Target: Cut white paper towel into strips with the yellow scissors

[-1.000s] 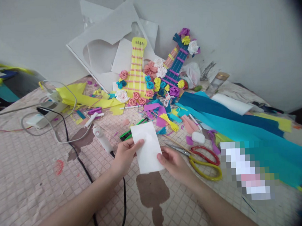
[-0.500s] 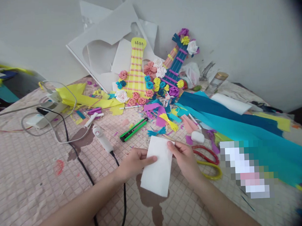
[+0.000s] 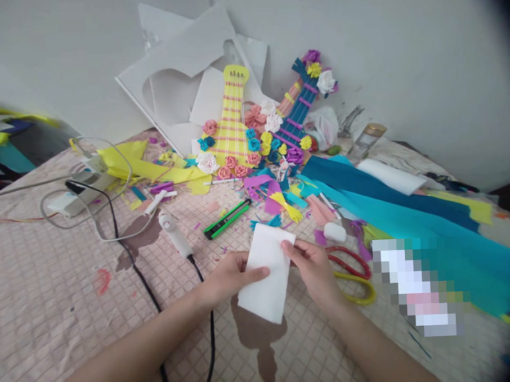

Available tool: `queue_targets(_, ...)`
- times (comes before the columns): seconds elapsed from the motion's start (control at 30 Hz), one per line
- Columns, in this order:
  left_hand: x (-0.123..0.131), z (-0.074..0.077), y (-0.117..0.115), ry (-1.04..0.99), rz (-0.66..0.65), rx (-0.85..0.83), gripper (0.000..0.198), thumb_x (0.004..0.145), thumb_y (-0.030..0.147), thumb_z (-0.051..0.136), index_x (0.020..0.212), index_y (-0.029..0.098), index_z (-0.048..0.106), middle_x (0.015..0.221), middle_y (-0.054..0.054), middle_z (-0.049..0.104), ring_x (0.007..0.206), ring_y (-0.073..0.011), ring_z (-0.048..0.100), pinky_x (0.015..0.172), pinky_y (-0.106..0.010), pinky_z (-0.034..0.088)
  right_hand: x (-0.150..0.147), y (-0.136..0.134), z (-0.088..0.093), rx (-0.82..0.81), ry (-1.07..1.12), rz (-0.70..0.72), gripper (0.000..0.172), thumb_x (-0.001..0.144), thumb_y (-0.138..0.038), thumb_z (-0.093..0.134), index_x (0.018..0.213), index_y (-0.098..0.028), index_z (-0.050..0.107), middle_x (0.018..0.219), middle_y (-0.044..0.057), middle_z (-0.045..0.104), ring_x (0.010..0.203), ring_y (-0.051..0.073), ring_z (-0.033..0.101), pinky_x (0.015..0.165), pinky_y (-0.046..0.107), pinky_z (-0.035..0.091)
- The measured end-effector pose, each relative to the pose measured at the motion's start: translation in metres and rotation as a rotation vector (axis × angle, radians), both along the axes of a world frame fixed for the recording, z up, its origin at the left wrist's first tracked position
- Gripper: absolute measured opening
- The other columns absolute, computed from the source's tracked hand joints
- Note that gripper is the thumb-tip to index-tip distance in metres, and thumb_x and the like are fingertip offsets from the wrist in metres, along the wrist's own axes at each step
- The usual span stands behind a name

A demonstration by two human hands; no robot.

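Note:
Between my hands is a folded piece of white paper (image 3: 265,283), held tilted above the table. My left hand (image 3: 231,275) is closed on its left edge, thumb lying across the front. On the upper right edge, my right hand (image 3: 311,262) pinches the paper with the thumb in front; the fingers behind are partly hidden. Scissors with one red and one yellow handle loop (image 3: 356,285) lie just right of my right hand. Beyond the paper is a green and black utility knife (image 3: 227,219). A white glue gun (image 3: 176,236) with a black cord rests to the left.
Two decorated paper guitars, one yellow (image 3: 234,121) and one blue (image 3: 299,113), lean at the back before white cut-out boards (image 3: 173,65). Teal paper sheets (image 3: 408,218) spread over the right side. A power strip (image 3: 80,193) with tangled cords sits left. Colourful scraps litter the middle.
The white paper has shifted slightly upward, its lower edge now higher. Both hands keep their hold on it. The whole view has moved a little.

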State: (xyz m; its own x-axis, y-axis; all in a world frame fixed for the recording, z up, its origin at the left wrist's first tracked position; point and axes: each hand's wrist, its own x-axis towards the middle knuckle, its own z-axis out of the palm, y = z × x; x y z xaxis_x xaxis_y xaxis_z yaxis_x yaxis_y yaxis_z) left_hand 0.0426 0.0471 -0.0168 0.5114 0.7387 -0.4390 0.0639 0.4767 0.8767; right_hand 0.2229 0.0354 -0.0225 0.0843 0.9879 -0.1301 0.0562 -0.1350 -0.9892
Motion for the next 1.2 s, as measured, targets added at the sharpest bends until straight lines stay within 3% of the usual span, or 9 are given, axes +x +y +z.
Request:
queue_targets(0.17,-0.001,0.0,-0.002,0.137,-0.033,0.029,0.033,0.064,0.045,0.068,0.074,0.013,0.069,0.066,-0.003,0.067,0.054,-0.012,0.056,0.048,-0.02,0.038,-0.003,-0.004,0.008,0.053,-0.084,-0.056,0.033,0.077,-0.043,0.06,0.059,-0.015,0.056,0.052,-0.004,0.044,0.05,0.01,0.037,0.046,0.022,0.028)
queue_targets(0.3,-0.001,0.004,-0.002,0.174,-0.074,0.038,0.029,0.064,0.043,0.068,0.069,0.014,0.068,0.06,-0.001,0.063,0.05,-0.0094,0.052,0.045,-0.018,0.035,-0.003,-0.002,0.011,-0.006,0.066,-0.063,0.027,0.07,-0.041,0.068,0.075,-0.015,0.066,0.065,0.001,0.061,0.061,0.014,0.051,0.055,0.024,0.04)
queue_targets(0.53,-0.001,0.005,-0.002,0.133,-0.106,0.012,0.028,0.066,0.041,0.068,0.068,0.013,0.067,0.058,0.002,0.06,0.049,-0.0073,0.049,0.043,-0.016,0.033,0.0,0.0,0.003,-0.04,0.088,-0.07,0.027,0.067,-0.039,0.071,0.076,-0.013,0.067,0.062,0.002,0.063,0.054,0.013,0.051,0.05,0.023,0.041)
queue_targets(0.67,-0.001,0.0,-0.002,0.127,-0.131,0.05,0.029,0.065,0.041,0.068,0.069,0.013,0.067,0.058,0.002,0.06,0.049,-0.0069,0.05,0.044,-0.016,0.034,0.002,0.002,0.009,-0.022,0.003,-0.089,0.03,0.067,-0.041,0.07,0.077,-0.013,0.067,0.061,0.002,0.063,0.053,0.013,0.052,0.049,0.023,0.041)
queue_targets(0.87,-0.002,0.0,-0.001,-0.033,-0.236,-0.081,0.034,0.065,0.044,0.068,0.074,0.011,0.066,0.066,-0.004,0.066,0.056,-0.0132,0.06,0.055,-0.025,0.048,0.009,0.004,0.019,0.065,-0.141,-0.189,0.029,0.069,-0.043,0.067,0.074,-0.014,0.066,0.059,0.001,0.062,0.052,0.014,0.052,0.046,0.022,0.041)
queue_targets(0.93,-0.003,0.003,-0.002,-0.068,-0.277,-0.053,0.036,0.067,0.045,0.066,0.077,0.01,0.066,0.069,-0.005,0.067,0.06,-0.0135,0.061,0.06,-0.025,0.047,0.011,0.004,0.018,0.072,-0.13,-0.208,0.029,0.069,-0.043,0.067,0.074,-0.014,0.066,0.058,0.0,0.061,0.052,0.013,0.051,0.046,0.021,0.04)
queue_targets(1.07,-0.003,0.009,-0.008,-0.13,-0.263,0.029,0.041,0.069,0.049,0.063,0.086,0.012,0.066,0.075,-0.003,0.064,0.065,-0.0111,0.056,0.061,-0.021,0.042,0.007,0.0,0.017,0.01,-0.041,-0.066,0.028,0.069,-0.042,0.068,0.076,-0.015,0.067,0.061,0.0,0.062,0.053,0.013,0.051,0.047,0.021,0.041)
queue_targets(1.2,-0.001,0.007,-0.011,-0.024,-0.145,0.048,0.046,0.067,0.054,0.062,0.08,0.01,0.065,0.069,-0.003,0.059,0.058,-0.0097,0.05,0.052,-0.019,0.037,-0.004,-0.007,0.014,0.002,-0.006,0.068,0.027,0.07,-0.041,0.067,0.072,-0.015,0.066,0.059,0.0,0.061,0.053,0.012,0.051,0.047,0.02,0.04)
